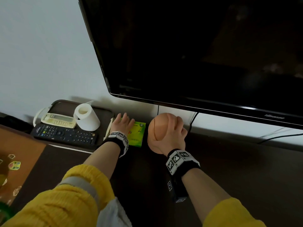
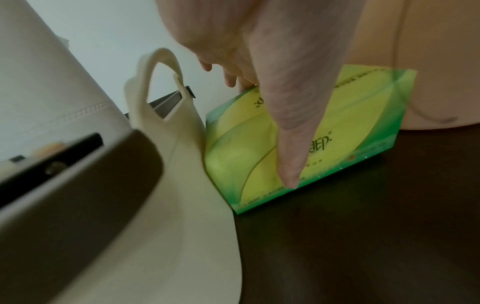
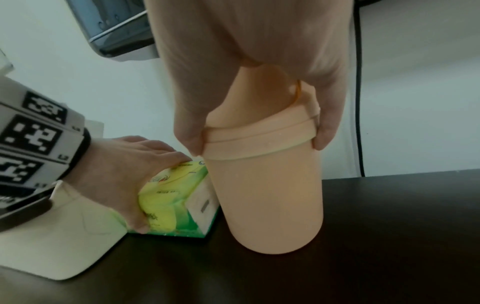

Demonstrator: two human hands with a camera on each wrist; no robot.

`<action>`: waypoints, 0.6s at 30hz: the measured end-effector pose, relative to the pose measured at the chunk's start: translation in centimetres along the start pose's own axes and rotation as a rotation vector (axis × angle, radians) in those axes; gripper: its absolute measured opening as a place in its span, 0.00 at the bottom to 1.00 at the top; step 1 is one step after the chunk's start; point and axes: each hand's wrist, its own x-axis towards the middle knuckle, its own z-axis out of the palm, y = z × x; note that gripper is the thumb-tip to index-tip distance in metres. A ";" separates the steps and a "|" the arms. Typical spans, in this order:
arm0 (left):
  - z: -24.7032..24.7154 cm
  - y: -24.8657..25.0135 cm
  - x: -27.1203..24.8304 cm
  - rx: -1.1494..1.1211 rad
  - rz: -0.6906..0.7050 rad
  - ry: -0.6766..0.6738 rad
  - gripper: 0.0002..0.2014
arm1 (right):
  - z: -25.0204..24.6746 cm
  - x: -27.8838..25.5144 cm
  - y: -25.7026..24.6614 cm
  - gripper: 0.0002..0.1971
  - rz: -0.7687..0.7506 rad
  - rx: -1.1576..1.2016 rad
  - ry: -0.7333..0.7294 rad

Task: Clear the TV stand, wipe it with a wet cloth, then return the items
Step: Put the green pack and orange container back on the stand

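A green and yellow tissue box [image 1: 138,134] lies on the dark TV stand [image 1: 229,163], right beside a tray. My left hand [image 1: 124,122] grips it from above, fingers over the far edge and thumb [image 2: 288,148] down the near side of the box [image 2: 358,119]. To its right a peach bottle [image 1: 159,126] stands upright on the stand, close to the box [image 3: 168,203]. My right hand [image 1: 171,134] grips the lid of the bottle [image 3: 267,205] from above, thumb on one side and fingers [image 3: 326,131] on the other.
A brown tray [image 1: 65,103] with cream handles holds a paper roll [image 1: 86,117], a black remote [image 1: 65,134] and a cream remote [image 1: 59,120]. The TV [image 1: 196,54] overhangs the stand; a black cable [image 1: 193,122] hangs behind the bottle. A brown surface [image 1: 19,154] lies at left.
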 end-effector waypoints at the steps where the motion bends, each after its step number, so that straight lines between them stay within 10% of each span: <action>1: 0.0 0.0 0.1 0.000 -0.004 -0.003 0.34 | 0.3 0.1 -0.2 0.55 0.006 0.000 0.009; 18: -2.3 -0.9 -5.5 -0.449 0.085 -0.033 0.45 | -2.4 -4.1 -2.6 0.58 0.138 -0.205 -0.035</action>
